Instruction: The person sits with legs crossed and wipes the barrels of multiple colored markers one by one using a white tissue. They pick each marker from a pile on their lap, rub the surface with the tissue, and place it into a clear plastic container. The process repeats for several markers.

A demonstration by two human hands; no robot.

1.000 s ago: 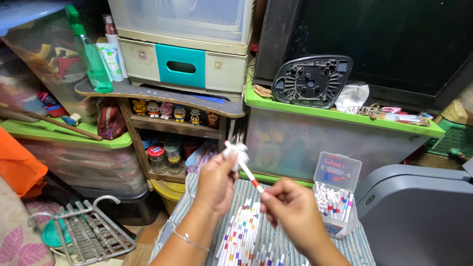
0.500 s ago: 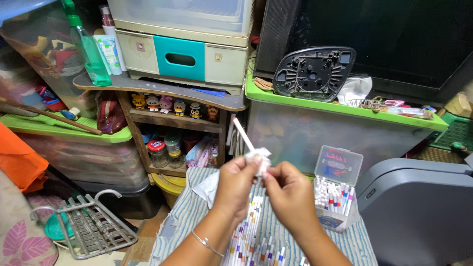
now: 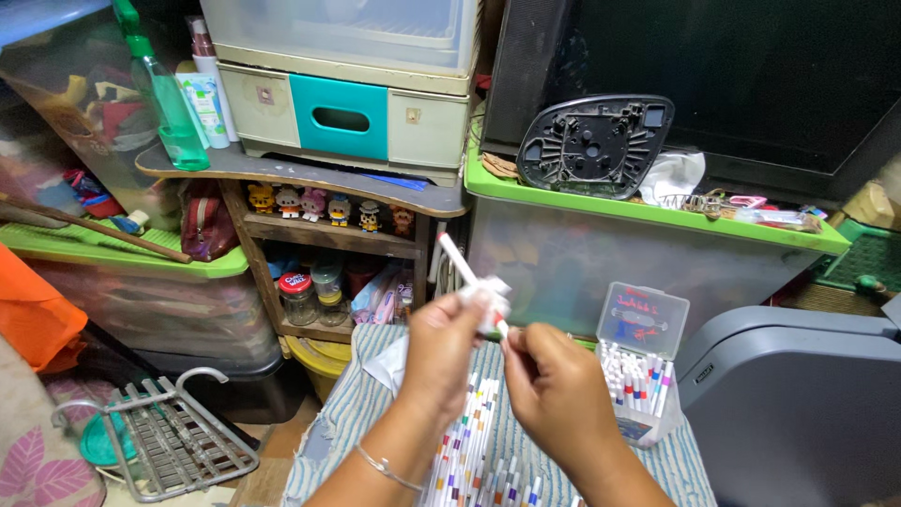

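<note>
- The white marker (image 3: 462, 265) could slip out and drop among the loose markers (image 3: 469, 449) on the striped cloth (image 3: 361, 404); I judge this because it is held only near its lower end, with most of its length sticking up and to the left, free in the air.
- The white wipe (image 3: 490, 293) bunched around the marker could smear ink onto the fingers if the coloured band near the lower end is wet; whether it is wet I cannot tell.
- The clear marker box (image 3: 641, 374), just right of the hands, stands with its lid up, and a sweep of the right forearm could tip it and spill the markers standing inside.
- Left hand (image 3: 441, 352): closed narrowly, its fingertips pinching the wipe around the marker shaft; a loose corner of the wipe hangs down to the left of the hand.
- Right hand (image 3: 554, 380): fingers curled in, thumb and forefinger nipped on the lower end of the marker, just right of the left hand and almost touching it.
- The marker sits between the two hands, tilted, its upper end pointing towards the wooden shelf (image 3: 310, 174) behind; the loose markers lie directly below the hands.
</note>
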